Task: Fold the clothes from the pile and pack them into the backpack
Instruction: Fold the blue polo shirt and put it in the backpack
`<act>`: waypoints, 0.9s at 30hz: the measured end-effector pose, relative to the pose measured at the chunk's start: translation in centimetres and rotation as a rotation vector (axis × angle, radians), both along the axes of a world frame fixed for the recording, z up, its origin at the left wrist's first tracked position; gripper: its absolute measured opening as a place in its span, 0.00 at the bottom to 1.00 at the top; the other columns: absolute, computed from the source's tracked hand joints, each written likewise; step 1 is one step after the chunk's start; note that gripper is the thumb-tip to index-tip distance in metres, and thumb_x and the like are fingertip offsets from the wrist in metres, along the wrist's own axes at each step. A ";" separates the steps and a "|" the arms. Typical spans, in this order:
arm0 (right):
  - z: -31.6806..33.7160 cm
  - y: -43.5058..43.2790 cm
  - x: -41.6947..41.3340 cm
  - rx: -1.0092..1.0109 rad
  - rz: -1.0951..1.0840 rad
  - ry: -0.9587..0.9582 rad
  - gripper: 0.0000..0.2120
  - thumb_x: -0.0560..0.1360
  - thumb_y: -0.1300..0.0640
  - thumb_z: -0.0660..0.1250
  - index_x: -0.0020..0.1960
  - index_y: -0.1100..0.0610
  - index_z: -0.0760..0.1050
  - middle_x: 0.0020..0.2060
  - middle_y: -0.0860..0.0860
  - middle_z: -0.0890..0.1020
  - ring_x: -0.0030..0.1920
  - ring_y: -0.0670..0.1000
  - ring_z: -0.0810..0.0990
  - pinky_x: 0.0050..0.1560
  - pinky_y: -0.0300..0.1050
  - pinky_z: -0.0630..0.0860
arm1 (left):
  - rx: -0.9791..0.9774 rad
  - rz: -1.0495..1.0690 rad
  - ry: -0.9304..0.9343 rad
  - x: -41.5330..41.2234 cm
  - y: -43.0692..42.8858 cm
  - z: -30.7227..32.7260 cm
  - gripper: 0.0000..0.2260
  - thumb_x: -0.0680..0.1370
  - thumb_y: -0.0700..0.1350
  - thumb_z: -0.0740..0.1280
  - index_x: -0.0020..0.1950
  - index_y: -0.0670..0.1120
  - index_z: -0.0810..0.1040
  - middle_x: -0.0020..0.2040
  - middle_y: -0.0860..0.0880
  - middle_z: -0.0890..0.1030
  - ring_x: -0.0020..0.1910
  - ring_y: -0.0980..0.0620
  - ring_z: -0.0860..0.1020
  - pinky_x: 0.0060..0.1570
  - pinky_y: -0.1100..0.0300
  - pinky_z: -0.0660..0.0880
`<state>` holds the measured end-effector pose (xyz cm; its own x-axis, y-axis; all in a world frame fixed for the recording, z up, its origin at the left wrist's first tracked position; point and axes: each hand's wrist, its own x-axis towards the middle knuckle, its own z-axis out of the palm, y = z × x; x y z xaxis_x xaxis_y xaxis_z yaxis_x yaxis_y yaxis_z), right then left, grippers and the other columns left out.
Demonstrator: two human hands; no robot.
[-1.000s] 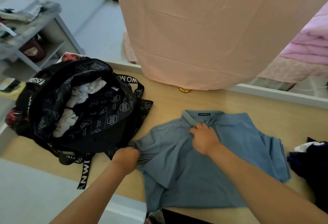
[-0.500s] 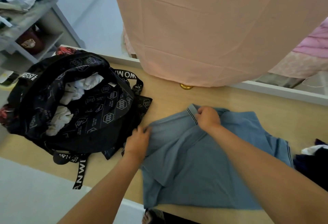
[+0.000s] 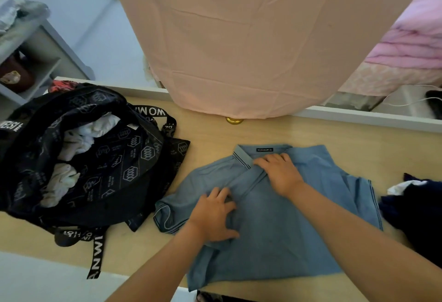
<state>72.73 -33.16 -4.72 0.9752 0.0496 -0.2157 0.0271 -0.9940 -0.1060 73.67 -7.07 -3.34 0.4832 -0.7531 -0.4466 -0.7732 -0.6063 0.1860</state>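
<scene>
A blue polo shirt (image 3: 282, 237) lies spread on the wooden table (image 3: 239, 134), collar at the far side. My left hand (image 3: 215, 215) rests flat on its left chest, fingers spread. My right hand (image 3: 278, 172) presses on the placket just below the collar. To the left stands the open black patterned backpack (image 3: 107, 168) with white clothes (image 3: 79, 136) inside. The dark pile of clothes (image 3: 416, 208) sits at the right edge, partly out of frame.
A peach cloth (image 3: 251, 46) hangs over the table's far edge, with a small gold object (image 3: 234, 120) under it. A grey shelf unit (image 3: 31, 62) stands at the far left. Pink bedding (image 3: 411, 46) lies at the far right.
My left hand left the sleeve edge and moved right onto the shirt's chest, now flat. My right hand shifted from the collar down to the placket. The left sleeve lies spread outward.
</scene>
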 end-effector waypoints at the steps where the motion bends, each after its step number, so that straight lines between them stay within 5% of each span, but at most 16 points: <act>1: 0.0 0.2 0.2 0.006 0.013 -0.023 0.30 0.73 0.68 0.61 0.71 0.46 0.69 0.63 0.50 0.74 0.63 0.56 0.72 0.66 0.51 0.61 | 0.012 0.022 -0.027 -0.1 0.5 0.0 0.35 0.64 0.74 0.61 0.65 0.56 0.73 0.69 0.51 0.63 0.67 0.48 0.63 0.62 0.49 0.68; 8: -0.7 1.3 0.5 0.104 -0.092 0.022 0.17 0.77 0.55 0.62 0.64 0.46 0.77 0.62 0.46 0.76 0.63 0.52 0.73 0.64 0.50 0.61 | 0.129 0.188 -0.259 -1.7 2.7 1.0 0.46 0.65 0.78 0.50 0.67 0.44 0.72 0.72 0.45 0.63 0.66 0.43 0.63 0.60 0.45 0.62; 10: -0.7 1.6 0.6 0.113 -0.135 0.010 0.16 0.79 0.52 0.59 0.64 0.47 0.78 0.60 0.46 0.77 0.62 0.51 0.73 0.64 0.50 0.62 | 0.158 0.202 -0.212 -2.0 3.2 0.9 0.45 0.62 0.75 0.58 0.68 0.45 0.70 0.71 0.44 0.65 0.64 0.41 0.66 0.56 0.44 0.65; 12: -0.4 1.7 0.8 0.095 -0.165 0.016 0.16 0.80 0.51 0.56 0.61 0.50 0.79 0.58 0.48 0.78 0.60 0.52 0.74 0.64 0.51 0.64 | 0.103 0.210 -0.188 -1.9 3.9 0.6 0.36 0.62 0.63 0.71 0.66 0.47 0.73 0.65 0.43 0.70 0.57 0.41 0.74 0.49 0.46 0.73; 14: 0.0 1.6 1.0 0.076 -0.202 0.020 0.16 0.80 0.50 0.54 0.55 0.51 0.79 0.53 0.49 0.79 0.57 0.52 0.75 0.62 0.51 0.65 | -0.062 0.270 -0.156 -1.3 4.6 0.2 0.26 0.65 0.44 0.75 0.63 0.48 0.76 0.57 0.45 0.76 0.49 0.42 0.80 0.42 0.50 0.77; 16: 0.5 1.2 1.3 0.086 -0.257 0.022 0.15 0.79 0.51 0.54 0.49 0.52 0.79 0.49 0.50 0.80 0.54 0.52 0.76 0.61 0.51 0.65 | -0.239 0.470 -0.086 -0.3 4.8 1.2 0.19 0.73 0.36 0.67 0.62 0.49 0.79 0.51 0.48 0.81 0.47 0.45 0.82 0.41 0.54 0.77; 20: 1.5 0.0 2.1 0.010 -0.335 0.003 0.15 0.78 0.49 0.53 0.40 0.53 0.74 0.42 0.49 0.78 0.50 0.53 0.77 0.64 0.53 0.63 | -0.591 1.109 0.063 4.3 3.3 4.4 0.13 0.79 0.38 0.58 0.57 0.48 0.79 0.41 0.48 0.82 0.35 0.51 0.78 0.32 0.60 0.71; 24: 2.0 -1.0 3.2 -0.083 -0.451 -0.033 0.17 0.80 0.48 0.53 0.50 0.54 0.79 0.49 0.53 0.80 0.55 0.56 0.75 0.67 0.61 0.59 | -0.538 1.249 0.057 10.0 1.2 5.0 0.13 0.81 0.41 0.57 0.66 0.45 0.70 0.50 0.45 0.78 0.42 0.47 0.76 0.37 0.53 0.74; 27: 1.5 -0.7 3.3 -0.065 -0.569 -0.089 0.15 0.80 0.48 0.58 0.60 0.56 0.74 0.56 0.56 0.77 0.58 0.59 0.73 0.65 0.61 0.63 | -0.477 0.950 -0.197 10.2 0.1 3.9 0.19 0.78 0.37 0.63 0.69 0.43 0.67 0.61 0.42 0.74 0.57 0.41 0.74 0.50 0.46 0.76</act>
<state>75.99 -33.88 -3.18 0.8592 -0.4981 -0.1168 -0.5072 -0.8593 -0.0661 83.91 -6.93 0.55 0.9924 -0.1086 -0.0574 -0.0673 -0.8717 0.4854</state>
